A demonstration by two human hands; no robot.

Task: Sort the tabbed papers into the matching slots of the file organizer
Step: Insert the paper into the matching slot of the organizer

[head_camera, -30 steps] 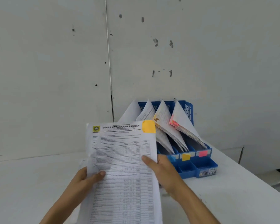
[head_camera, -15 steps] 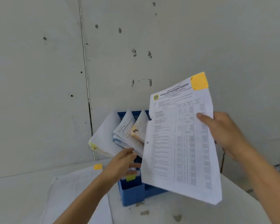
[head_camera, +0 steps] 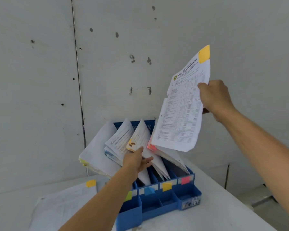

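Yellow-tabbed paper (head_camera: 182,110), aloft over the file organizer (head_camera: 157,205)'s right end.
Your right hand (head_camera: 215,99) pinches its right edge; its long axis stands steep, tab uppermost, bottom edge just above the organizer's pink-tabbed stack (head_camera: 172,157). Your left hand (head_camera: 135,160), fingers straight, presses on filed sheets (head_camera: 141,135) over the organizer's middle. The organizer's yellow label (head_camera: 166,186) lies down-left of the sheet, nearer your left hand.

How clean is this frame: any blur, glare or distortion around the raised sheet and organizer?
Head view: soft even light, no glare; the grey wall seam leans, likely wide-angle distortion; the white printed sheet with the yellow tab has a legible heading but smeared rows; the blue plastic file organizer is fairly sharp; the white paper stack lower left washes out.
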